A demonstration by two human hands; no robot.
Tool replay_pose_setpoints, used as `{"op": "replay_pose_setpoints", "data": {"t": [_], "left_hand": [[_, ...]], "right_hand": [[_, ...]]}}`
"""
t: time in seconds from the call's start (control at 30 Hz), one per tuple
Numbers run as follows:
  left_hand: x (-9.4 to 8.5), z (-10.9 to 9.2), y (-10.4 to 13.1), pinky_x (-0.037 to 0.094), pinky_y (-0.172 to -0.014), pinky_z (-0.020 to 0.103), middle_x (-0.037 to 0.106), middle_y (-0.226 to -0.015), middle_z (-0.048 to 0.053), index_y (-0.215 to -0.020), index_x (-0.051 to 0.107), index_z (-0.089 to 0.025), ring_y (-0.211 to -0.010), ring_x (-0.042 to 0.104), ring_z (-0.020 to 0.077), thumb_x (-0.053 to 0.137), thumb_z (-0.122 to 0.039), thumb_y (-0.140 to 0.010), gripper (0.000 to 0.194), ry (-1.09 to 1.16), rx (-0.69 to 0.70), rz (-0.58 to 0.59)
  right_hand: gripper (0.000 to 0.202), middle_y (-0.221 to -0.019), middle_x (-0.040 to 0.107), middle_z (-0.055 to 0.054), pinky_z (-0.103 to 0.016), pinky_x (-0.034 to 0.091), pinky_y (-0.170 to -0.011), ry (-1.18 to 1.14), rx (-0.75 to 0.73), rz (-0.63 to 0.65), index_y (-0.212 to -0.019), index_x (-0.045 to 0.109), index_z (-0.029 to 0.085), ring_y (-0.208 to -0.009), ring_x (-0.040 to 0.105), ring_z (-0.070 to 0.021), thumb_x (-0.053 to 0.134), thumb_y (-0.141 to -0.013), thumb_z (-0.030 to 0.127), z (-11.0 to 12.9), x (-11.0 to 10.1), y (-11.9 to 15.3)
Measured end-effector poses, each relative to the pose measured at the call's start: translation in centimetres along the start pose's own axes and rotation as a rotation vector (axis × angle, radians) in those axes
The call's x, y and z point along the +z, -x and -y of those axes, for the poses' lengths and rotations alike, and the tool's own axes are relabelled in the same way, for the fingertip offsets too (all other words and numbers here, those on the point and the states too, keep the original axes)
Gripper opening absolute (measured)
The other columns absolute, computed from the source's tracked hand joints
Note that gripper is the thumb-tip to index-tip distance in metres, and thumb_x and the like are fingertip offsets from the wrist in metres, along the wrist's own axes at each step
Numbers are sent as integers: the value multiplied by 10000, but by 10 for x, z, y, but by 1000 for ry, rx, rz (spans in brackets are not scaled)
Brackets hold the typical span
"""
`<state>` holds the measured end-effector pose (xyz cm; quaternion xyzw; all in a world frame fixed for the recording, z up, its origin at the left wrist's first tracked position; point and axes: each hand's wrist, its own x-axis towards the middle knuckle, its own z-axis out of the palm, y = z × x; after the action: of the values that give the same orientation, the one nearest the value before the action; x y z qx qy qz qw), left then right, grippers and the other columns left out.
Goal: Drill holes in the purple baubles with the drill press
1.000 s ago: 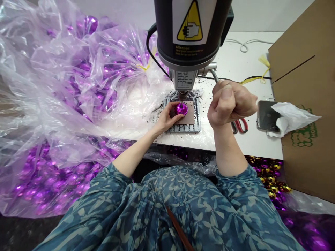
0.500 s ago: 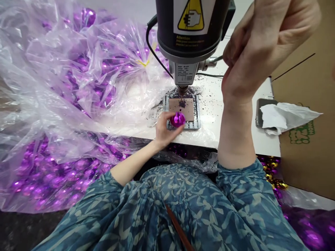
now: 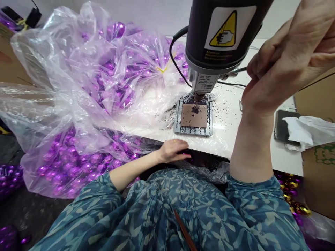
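My right hand (image 3: 285,62) is raised at the upper right, its fingers closed round the thin metal feed lever (image 3: 240,70) of a bench drill press (image 3: 220,38). Beneath the drill head lies a slotted metal base (image 3: 178,123) carrying a square brown board (image 3: 192,122) with a small hole and dark shavings on it. At the table's front edge, below the base, my left hand (image 3: 172,151) hangs with thumb and fingers apart. No ball shows in its fingers; a bit of purple glints below them in the dark gap.
A large clear plastic bag (image 3: 75,115) of shiny purple balls (image 3: 70,164) spreads over the left side. To the right lie a phone (image 3: 284,127) with crumpled white tissue (image 3: 310,130) on it, and a cardboard box (image 3: 319,181). A black cable (image 3: 171,52) loops beside the drill.
My left hand has moved from the board down to the table's front edge and let go of the purple ball. My right hand stays on the lever. The camera view has shifted.
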<state>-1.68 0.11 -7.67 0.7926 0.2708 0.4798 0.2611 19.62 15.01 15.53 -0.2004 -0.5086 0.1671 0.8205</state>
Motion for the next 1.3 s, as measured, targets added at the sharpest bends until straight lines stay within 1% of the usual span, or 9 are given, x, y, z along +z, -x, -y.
{"op": "replay_pose_setpoints", "data": {"t": [0.07,0.17,0.37,0.53,0.67,0.83,1.03,1.17,1.3], "left_hand": [[-29,16,-35,704,-682,340,839,-944,-1,-1146,743,-309,-805,819,191,743,-563,-1100,258,-41,-51,-159],[-81,61,-96,654,-754,284,799,-946,27,-1107,714,-265,-833,783,144,638,-373,-1151,139,-147,-379,-275],[-157,155,-173,613,-1120,518,798,-989,100,-973,735,-210,-1120,778,323,611,-66,-911,200,-558,-835,-111],[-175,177,-189,259,-1421,724,661,-1643,203,-1318,765,-209,-1684,417,481,707,-120,-901,430,-802,-773,-65],[-180,196,-194,-51,-1429,789,690,-1594,151,-1333,753,-164,-1765,219,445,800,-291,-1011,349,-743,-719,-105],[-181,223,-190,155,-1394,752,780,-1274,171,-1015,806,-200,-1645,429,453,822,-327,-973,134,-639,-747,-222],[-178,207,-175,523,-1233,610,696,-1140,115,-1025,855,-264,-1322,686,390,930,-224,-809,232,-430,-569,-261],[-168,163,-159,681,-948,373,715,-1260,84,-1191,839,-286,-1102,764,245,978,-380,-847,383,-130,-521,-352],[-148,109,-144,709,-836,342,767,-1335,81,-1292,811,-329,-1181,802,274,815,-646,-1012,423,225,-562,-405]], "right_hand": [[545,-488,362,88,-243,164,-510,13,16,1,-692,382,206,-411,374,-8,731,-808,608,4,2,1],[601,-448,337,103,-246,162,-503,8,7,-44,-665,323,204,-386,318,2,734,-776,629,5,7,1],[686,-435,323,103,-256,118,-469,42,-67,-71,-648,333,194,-374,279,-7,766,-833,693,-4,4,1],[707,-440,321,89,-259,110,-467,17,-41,-51,-639,309,206,-374,283,-12,789,-872,670,3,1,6],[705,-434,315,89,-254,118,-459,28,-43,-56,-623,304,199,-371,297,-8,811,-858,629,5,1,6],[732,-431,303,91,-227,145,-428,36,-51,-48,-592,278,180,-365,286,13,807,-864,607,2,-1,5],[681,-454,324,88,-168,195,-475,45,-57,-11,-584,292,147,-405,349,45,745,-935,515,6,-4,8],[627,-472,345,92,-181,218,-500,54,-40,-6,-607,322,153,-429,382,42,729,-947,489,8,-3,10],[640,-475,320,85,-220,176,-490,21,-25,-78,-621,329,174,-410,371,4,783,-866,551,11,3,11]]}}
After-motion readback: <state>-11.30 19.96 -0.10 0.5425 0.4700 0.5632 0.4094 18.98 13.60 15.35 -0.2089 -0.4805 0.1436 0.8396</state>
